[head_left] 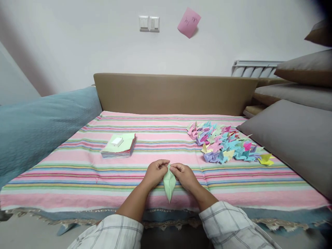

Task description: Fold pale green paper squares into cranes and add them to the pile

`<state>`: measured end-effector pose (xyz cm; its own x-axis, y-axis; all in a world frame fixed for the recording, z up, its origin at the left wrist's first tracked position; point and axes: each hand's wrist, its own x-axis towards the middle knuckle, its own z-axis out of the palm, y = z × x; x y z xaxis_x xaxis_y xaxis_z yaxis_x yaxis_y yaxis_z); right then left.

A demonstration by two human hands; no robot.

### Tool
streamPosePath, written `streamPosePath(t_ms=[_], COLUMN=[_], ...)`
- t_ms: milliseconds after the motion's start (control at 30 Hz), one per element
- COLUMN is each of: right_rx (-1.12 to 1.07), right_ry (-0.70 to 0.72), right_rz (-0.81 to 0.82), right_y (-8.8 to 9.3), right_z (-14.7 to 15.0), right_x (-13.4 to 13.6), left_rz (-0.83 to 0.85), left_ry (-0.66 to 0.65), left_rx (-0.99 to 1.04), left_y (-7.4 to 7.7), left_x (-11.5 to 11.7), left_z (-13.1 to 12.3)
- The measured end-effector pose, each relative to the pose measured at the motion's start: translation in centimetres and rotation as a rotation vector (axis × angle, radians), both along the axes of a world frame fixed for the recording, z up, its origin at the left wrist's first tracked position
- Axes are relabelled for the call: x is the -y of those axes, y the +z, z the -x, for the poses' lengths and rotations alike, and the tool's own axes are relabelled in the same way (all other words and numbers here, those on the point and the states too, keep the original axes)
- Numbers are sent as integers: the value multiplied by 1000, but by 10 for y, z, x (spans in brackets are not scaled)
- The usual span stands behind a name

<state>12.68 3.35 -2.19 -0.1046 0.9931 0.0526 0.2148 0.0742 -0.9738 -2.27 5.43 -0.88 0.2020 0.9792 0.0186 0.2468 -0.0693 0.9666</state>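
Between my two hands is a pale green folded paper (169, 183), a long diamond shape with its point toward me and a crease down its middle. My left hand (157, 172) pinches its far end from the left, thumb and fingers pressed together. From the right, my right hand (183, 174) pinches the same end. The fingertips of both hands nearly meet there and partly cover the paper's far tip. Beyond my right hand lie many folded paper cranes (223, 143) in pink, blue, purple, green and yellow.
A stack of coloured paper sheets (118, 147) lies at the left, with a small white block (117, 141) on top. Striped cloth (155, 138) covers the seat. Grey cushions (285, 138) stand at the right, a blue-covered armrest (52, 121) at the left, and a brown backrest (176, 93) behind.
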Motion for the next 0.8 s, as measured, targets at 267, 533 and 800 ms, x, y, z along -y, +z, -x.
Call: streamPosePath(t_ms=[267,533,800], right_rx=[39,37,38], right_ry=[15,-9,-52], right_rz=[-14,-21,-5], right_y=[-5,-5,-4], right_z=[-3,-2,0], right_x=[-2,-2,-1], left_rz=[-48,51,100], left_ry=[-53,-22,23], left_rx=[6,157,159], left_y=[1,2,-5], left_x=[-4,-3,-3], left_z=[-5,-5,-9])
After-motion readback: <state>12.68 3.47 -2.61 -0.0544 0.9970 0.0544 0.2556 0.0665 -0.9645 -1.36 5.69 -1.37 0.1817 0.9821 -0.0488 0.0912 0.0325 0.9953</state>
